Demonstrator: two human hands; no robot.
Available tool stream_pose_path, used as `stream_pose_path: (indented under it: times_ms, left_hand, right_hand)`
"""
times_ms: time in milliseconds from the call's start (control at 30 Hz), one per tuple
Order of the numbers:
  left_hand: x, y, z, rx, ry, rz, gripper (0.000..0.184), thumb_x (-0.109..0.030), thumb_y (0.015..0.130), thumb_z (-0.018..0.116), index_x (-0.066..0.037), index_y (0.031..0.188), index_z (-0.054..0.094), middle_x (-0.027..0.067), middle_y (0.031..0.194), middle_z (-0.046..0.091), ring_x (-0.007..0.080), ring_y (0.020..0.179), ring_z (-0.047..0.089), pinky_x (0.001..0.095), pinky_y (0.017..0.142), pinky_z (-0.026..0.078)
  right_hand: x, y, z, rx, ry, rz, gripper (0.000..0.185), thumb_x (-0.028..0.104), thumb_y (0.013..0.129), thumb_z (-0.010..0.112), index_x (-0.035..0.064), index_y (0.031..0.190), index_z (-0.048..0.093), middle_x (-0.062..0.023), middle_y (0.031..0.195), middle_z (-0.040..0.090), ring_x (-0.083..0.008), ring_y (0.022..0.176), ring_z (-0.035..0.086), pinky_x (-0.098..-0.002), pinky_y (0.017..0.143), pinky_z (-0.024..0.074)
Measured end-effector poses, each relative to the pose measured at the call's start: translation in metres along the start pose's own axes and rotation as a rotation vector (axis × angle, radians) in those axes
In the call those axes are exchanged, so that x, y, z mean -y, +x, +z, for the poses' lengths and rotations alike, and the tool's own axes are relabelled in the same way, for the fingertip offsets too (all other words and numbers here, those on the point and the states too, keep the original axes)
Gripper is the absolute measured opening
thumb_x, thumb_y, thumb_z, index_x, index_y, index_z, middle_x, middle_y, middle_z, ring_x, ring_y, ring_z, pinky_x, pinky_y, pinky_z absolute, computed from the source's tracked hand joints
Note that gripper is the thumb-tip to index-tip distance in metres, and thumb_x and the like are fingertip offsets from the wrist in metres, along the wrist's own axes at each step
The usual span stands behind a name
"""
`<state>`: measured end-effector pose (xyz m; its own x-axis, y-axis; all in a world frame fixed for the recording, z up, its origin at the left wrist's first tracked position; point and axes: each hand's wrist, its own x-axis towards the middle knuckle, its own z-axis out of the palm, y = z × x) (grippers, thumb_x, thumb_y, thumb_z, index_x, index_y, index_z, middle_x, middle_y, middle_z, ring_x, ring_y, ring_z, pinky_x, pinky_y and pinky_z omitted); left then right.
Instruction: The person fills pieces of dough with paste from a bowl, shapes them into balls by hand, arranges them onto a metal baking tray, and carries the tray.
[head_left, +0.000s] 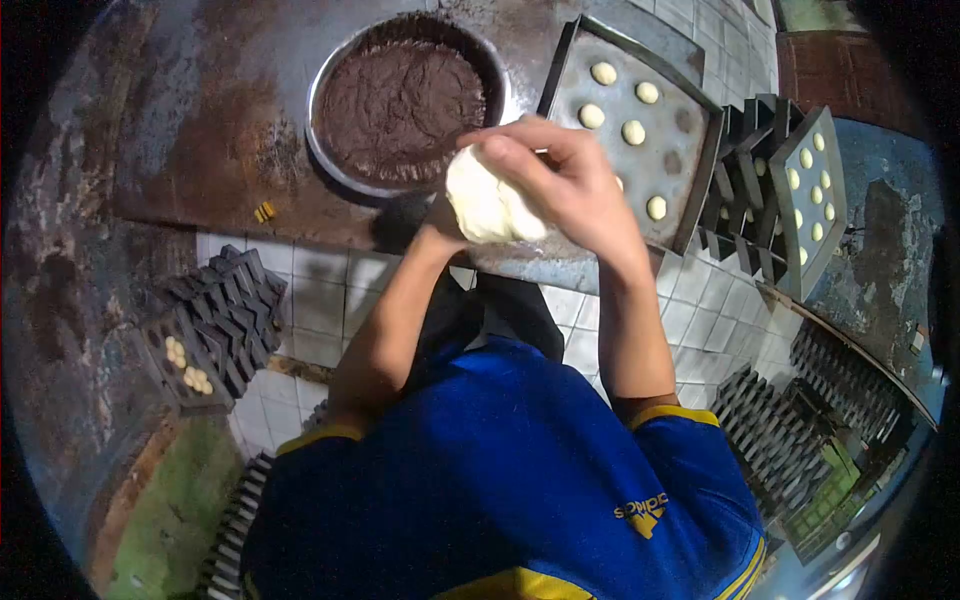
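A large lump of pale dough [485, 198] is held up in front of me, above the near edge of the table. My left hand [442, 222] grips it from behind and below, and most of those fingers are hidden by the dough. Curled over the dough's top and right side is my right hand [575, 185], its thumb and fingers pressed against it. A round metal pan [318, 150] of dark brown filling [405, 105] sits just beyond my left hand. Behind my right hand lies a baking tray [668, 108] with several small dough balls [633, 132], one partly covered by the hand.
On the right, stacked trays [745, 185] stand crosswise, the top tray [818, 200] carrying dough balls. Another tray stack [225, 310] is on the left, with pale balls on its end tray. A small yellow object [265, 211] lies on the worn table [210, 110]. More trays [770, 430] stand lower right.
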<state>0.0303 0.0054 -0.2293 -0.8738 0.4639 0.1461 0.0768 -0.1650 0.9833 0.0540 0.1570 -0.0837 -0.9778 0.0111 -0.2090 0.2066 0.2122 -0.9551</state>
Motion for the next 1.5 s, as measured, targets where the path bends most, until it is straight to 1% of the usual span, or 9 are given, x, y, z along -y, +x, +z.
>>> stream_pose_path:
  times_ms: [200,267,367,433,567,933,1133,1200,1500]
  left_hand:
    - [0.016,-0.052,-0.06,0.091,0.034,-0.211,0.06,-0.001,0.079,0.086,0.002,0.135,0.063,0.009,0.114,0.076,0.0183,0.106,0.072,0.0331,0.093,0.058]
    - [0.009,-0.066,-0.098,0.0,0.166,-0.307,0.058,0.003,0.081,0.083,0.001,0.135,0.063,0.0079,0.113,0.075,0.0175,0.105,0.072,0.0326,0.09,0.058]
    - [0.007,-0.109,-0.145,-0.461,-0.357,-0.76,0.045,0.003,0.089,0.072,-0.004,0.133,0.064,0.0069,0.109,0.075,0.0129,0.092,0.069,0.0286,0.076,0.056]
    - [0.012,-0.124,-0.174,-0.607,-0.408,-0.844,0.031,0.002,0.097,0.058,-0.007,0.126,0.066,0.0051,0.106,0.074,0.0074,0.076,0.061,0.0225,0.06,0.046]
    - [0.011,-0.137,-0.219,-0.342,-0.231,-0.855,0.027,-0.002,0.103,0.057,-0.008,0.129,0.061,0.0053,0.104,0.075,0.0028,0.064,0.052,0.0198,0.049,0.036]
    - [-0.019,-0.134,-0.223,-0.564,-0.482,-0.865,0.047,0.006,0.092,0.073,-0.01,0.134,0.059,0.006,0.106,0.071,0.0079,0.081,0.065,0.0204,0.051,0.038]
    - [-0.003,-0.122,-0.234,-0.375,0.259,-0.703,0.042,0.0,0.086,0.083,-0.004,0.125,0.069,0.0063,0.112,0.076,0.0166,0.1,0.073,0.03,0.069,0.057]
    - [-0.017,-0.102,-0.235,-0.277,0.431,-0.674,0.044,-0.008,0.081,0.089,-0.001,0.12,0.071,0.007,0.112,0.078,0.0183,0.098,0.074,0.0343,0.084,0.059]
    - [-0.042,-0.039,-0.223,-0.093,0.541,-0.337,0.043,-0.015,0.078,0.091,-0.003,0.114,0.071,0.0111,0.101,0.078,0.0176,0.094,0.075,0.034,0.086,0.058]
  right_hand:
    - [-0.21,-0.011,0.044,-0.063,-0.537,0.479,0.074,0.067,0.097,0.06,-0.0055,0.096,0.074,-0.027,0.096,0.074,-0.0451,0.097,0.072,-0.0542,0.087,0.0551]
    - [-0.354,-0.082,0.086,-0.089,-1.084,0.363,0.033,0.026,0.101,0.058,0.0045,0.126,0.064,-0.0268,0.131,0.064,-0.045,0.118,0.065,-0.0535,0.099,0.0533]
    - [-0.343,-0.1,0.102,0.081,-0.987,0.436,0.035,0.017,0.101,0.055,0.0041,0.133,0.055,-0.0257,0.136,0.06,-0.0457,0.122,0.061,-0.0539,0.101,0.0517]
    - [-0.298,-0.084,0.101,-0.088,-0.721,-0.014,0.028,0.014,0.102,0.052,0.0034,0.126,0.059,-0.0234,0.121,0.064,-0.0452,0.107,0.067,-0.0508,0.087,0.0569]
    - [-0.17,0.008,0.127,-0.049,-0.682,-0.039,0.027,0.012,0.1,0.054,0.0029,0.124,0.062,-0.0218,0.115,0.063,-0.0459,0.103,0.067,-0.0505,0.087,0.0563]
    - [-0.191,0.099,0.188,0.047,-0.954,-0.144,0.023,0.013,0.1,0.051,0.0063,0.114,0.068,-0.0145,0.113,0.065,-0.038,0.101,0.071,-0.0517,0.084,0.0604]
    - [-0.202,0.119,0.164,0.229,-0.884,0.047,0.021,0.016,0.099,0.059,0.0051,0.113,0.071,-0.017,0.116,0.071,-0.0411,0.101,0.072,-0.0515,0.09,0.0583]
    - [-0.191,0.124,0.143,0.501,-0.133,0.155,0.025,0.014,0.096,0.064,0.0058,0.119,0.071,-0.0178,0.116,0.071,-0.0412,0.103,0.07,-0.0485,0.092,0.0561]
    - [-0.065,0.039,0.177,0.04,-0.786,-0.395,0.044,0.006,0.086,0.065,0.0126,0.129,0.068,-0.0134,0.117,0.062,-0.036,0.109,0.065,-0.0467,0.094,0.0531]
